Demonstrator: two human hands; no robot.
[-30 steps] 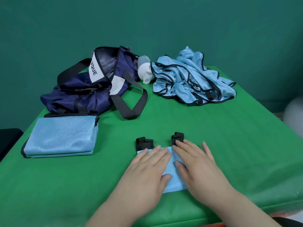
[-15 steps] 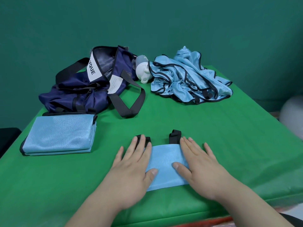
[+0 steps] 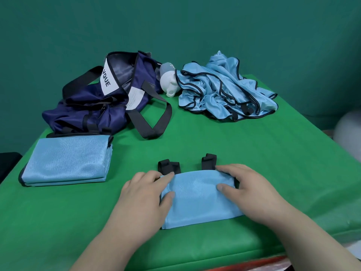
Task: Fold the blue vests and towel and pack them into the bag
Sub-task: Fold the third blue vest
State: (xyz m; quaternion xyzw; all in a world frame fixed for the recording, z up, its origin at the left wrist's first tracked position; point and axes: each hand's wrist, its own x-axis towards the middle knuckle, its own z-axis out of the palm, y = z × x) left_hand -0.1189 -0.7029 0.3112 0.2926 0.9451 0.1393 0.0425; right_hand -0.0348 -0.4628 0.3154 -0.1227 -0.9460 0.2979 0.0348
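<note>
- Head view: a small folded blue vest (image 3: 199, 200) lies on the green bench (image 3: 254, 145) near its front edge, with black straps (image 3: 209, 160) poking out on the far side.
- The left hand (image 3: 144, 194) and right hand (image 3: 252, 190) grasp its two ends, fingers (image 3: 232, 169) curled round the cloth, thumbs on top.
- A larger folded blue piece (image 3: 68, 161), perhaps the towel, lies just in front of the navy bag (image 3: 93, 110); crumpled vests (image 3: 224, 90) are heaped to the right of the bag.

The counter (image 3: 234, 145) is bright green, the bag (image 3: 93, 106) navy with black straps, the vests (image 3: 224, 90) light blue with black trim.
</note>
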